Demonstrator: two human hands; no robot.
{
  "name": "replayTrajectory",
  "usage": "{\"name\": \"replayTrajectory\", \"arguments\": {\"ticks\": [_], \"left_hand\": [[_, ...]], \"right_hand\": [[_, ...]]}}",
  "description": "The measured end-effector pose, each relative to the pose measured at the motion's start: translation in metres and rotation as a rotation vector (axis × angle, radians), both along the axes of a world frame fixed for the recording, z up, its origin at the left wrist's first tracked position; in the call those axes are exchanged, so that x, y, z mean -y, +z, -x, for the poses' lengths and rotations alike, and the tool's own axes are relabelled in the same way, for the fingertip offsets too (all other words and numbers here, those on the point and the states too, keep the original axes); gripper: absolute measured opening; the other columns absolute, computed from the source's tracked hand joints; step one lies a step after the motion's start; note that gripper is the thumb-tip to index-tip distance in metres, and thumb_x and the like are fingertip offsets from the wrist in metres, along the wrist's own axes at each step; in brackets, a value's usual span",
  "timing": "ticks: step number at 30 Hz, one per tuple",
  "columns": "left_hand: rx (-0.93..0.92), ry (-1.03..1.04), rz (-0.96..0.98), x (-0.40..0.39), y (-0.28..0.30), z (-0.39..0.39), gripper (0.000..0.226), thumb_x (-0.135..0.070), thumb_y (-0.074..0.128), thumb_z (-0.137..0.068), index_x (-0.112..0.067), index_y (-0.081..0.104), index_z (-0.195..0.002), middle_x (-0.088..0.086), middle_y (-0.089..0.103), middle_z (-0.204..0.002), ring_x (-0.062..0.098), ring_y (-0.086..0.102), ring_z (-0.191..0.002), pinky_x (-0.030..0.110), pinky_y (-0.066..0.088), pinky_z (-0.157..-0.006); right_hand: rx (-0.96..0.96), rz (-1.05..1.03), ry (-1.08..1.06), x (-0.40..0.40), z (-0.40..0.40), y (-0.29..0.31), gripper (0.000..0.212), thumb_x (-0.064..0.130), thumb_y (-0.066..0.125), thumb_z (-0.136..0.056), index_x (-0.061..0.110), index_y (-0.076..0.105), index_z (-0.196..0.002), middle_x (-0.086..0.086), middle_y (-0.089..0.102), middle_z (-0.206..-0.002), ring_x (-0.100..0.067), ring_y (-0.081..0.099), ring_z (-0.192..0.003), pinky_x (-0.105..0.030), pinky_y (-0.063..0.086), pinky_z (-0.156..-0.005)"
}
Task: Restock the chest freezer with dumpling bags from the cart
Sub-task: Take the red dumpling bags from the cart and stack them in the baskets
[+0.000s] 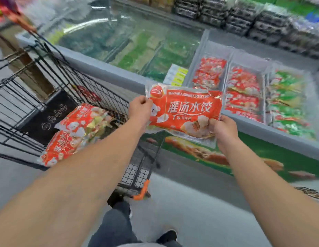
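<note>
Freezer rim [109, 73], grey and broad, is seen running diagonally between the wire cart [48, 82] on the left and the open compartments on the right; the cart's near corner stands just beside the freezer front, and bare floor [190, 211] is left open below the arms. One red dumpling bag [185, 111] is held in the air, face up, over the gap between cart and rim, short of the open well. Left hand [140, 108] is reached forward with the arm nearly straight, fingers pinched on the bag's left edge. Right hand [224, 130] is reached forward likewise, fingers clenched on the bag's lower right corner, thumb on top. Two further red bags [78, 129] are counted in the cart, overlapping, the upper lying partly on the lower. Three open compartments are counted in the freezer: two are filled with red bags [242, 93], one with green bags [290, 104]; exact numbers cannot be told through blur. Sliding glass lid [119, 38] is shut over the freezer's left part. Two shoes are visible at the bottom edge.
</note>
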State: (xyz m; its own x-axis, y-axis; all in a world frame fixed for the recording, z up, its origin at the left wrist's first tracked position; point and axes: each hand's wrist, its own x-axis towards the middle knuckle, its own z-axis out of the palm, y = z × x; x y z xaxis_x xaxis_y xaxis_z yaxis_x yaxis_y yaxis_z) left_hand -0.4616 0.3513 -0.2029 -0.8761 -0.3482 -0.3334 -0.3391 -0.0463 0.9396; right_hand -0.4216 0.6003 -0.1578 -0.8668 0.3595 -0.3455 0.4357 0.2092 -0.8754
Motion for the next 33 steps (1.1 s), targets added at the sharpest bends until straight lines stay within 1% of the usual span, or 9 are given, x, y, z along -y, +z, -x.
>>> {"name": "replayTrajectory", "arguments": {"ticks": [2,6,9,13,16,20,24,28,33], "left_hand": [[-0.023,-0.024,0.003,-0.043,0.035,-0.019,0.018,-0.033,0.057,-0.077,-0.025,0.063,-0.063,0.013,0.073,-0.084,0.033,0.072,-0.087,0.052,0.06,-0.078],[-0.038,-0.052,-0.008,-0.101,0.072,-0.039,0.02,-0.022,0.062,-0.088,-0.018,0.062,-0.068,0.006,0.072,-0.079,0.025,0.07,-0.079,0.044,0.06,-0.076],[-0.029,-0.113,0.023,-0.133,0.088,-0.044,0.021,-0.018,0.062,-0.094,-0.015,0.064,-0.074,0.002,0.071,-0.077,0.018,0.068,-0.074,0.029,0.057,-0.065],[-0.003,-0.189,0.009,-0.168,0.089,-0.037,0.021,-0.016,0.059,-0.096,-0.013,0.065,-0.076,0.009,0.075,-0.086,0.026,0.074,-0.082,0.044,0.062,-0.075],[0.034,-0.2,-0.004,-0.184,0.083,-0.023,0.021,-0.018,0.058,-0.097,-0.014,0.065,-0.078,0.007,0.075,-0.089,0.024,0.074,-0.082,0.043,0.062,-0.075],[0.057,-0.208,-0.013,-0.205,0.076,0.014,0.017,-0.018,0.059,-0.098,-0.015,0.067,-0.084,0.005,0.074,-0.092,0.021,0.073,-0.084,0.041,0.062,-0.078],[0.091,-0.202,-0.015,-0.217,0.059,0.066,0.014,-0.02,0.059,-0.098,-0.019,0.066,-0.086,0.003,0.073,-0.093,0.02,0.072,-0.084,0.039,0.061,-0.076],[0.105,-0.22,0.035,-0.221,0.042,0.136,0.011,-0.021,0.06,-0.098,-0.017,0.07,-0.096,0.004,0.073,-0.096,0.018,0.071,-0.083,0.036,0.061,-0.075],[0.14,-0.228,0.033,-0.226,0.032,0.213,0.017,-0.017,0.056,-0.096,-0.015,0.07,-0.086,0.005,0.075,-0.092,0.02,0.072,-0.081,0.039,0.061,-0.075]], "right_hand": [[-0.039,0.028,-0.046,-0.038,-0.021,0.015,0.012,0.009,0.059,-0.086,0.01,0.071,-0.09,-0.005,0.075,-0.095,-0.025,0.07,-0.091,-0.04,0.056,-0.08],[-0.08,0.061,-0.12,-0.099,-0.049,0.03,0.036,0.023,0.06,-0.075,-0.002,0.066,-0.1,-0.011,0.075,-0.094,-0.032,0.07,-0.095,-0.049,0.056,-0.085],[-0.094,0.087,-0.159,-0.131,-0.063,0.035,0.017,0.018,0.061,-0.08,0.006,0.071,-0.087,-0.006,0.076,-0.093,-0.032,0.069,-0.101,-0.051,0.055,-0.09],[-0.098,0.134,-0.254,-0.159,-0.071,0.037,0.011,0.014,0.062,-0.09,0.013,0.072,-0.086,-0.001,0.076,-0.094,-0.027,0.07,-0.099,-0.049,0.054,-0.094],[-0.079,0.164,-0.284,-0.171,-0.061,0.03,0.013,0.013,0.06,-0.094,0.016,0.073,-0.091,0.001,0.076,-0.098,-0.022,0.069,-0.099,-0.045,0.053,-0.095],[-0.052,0.15,-0.295,-0.193,-0.026,0.019,0.012,0.011,0.061,-0.092,0.013,0.073,-0.088,0.0,0.077,-0.095,-0.025,0.069,-0.099,-0.049,0.053,-0.097],[-0.013,0.155,-0.272,-0.204,0.029,0.011,0.013,0.006,0.06,-0.094,0.014,0.071,-0.092,-0.002,0.075,-0.099,-0.024,0.068,-0.1,-0.044,0.052,-0.097],[0.042,0.111,-0.258,-0.213,0.099,-0.005,0.008,0.009,0.063,-0.091,0.013,0.071,-0.091,-0.004,0.076,-0.096,-0.027,0.07,-0.097,-0.05,0.052,-0.097],[0.082,0.086,-0.239,-0.213,0.173,-0.01,0.011,0.008,0.063,-0.09,0.014,0.072,-0.088,-0.001,0.077,-0.094,-0.025,0.071,-0.094,-0.047,0.055,-0.094]]}}
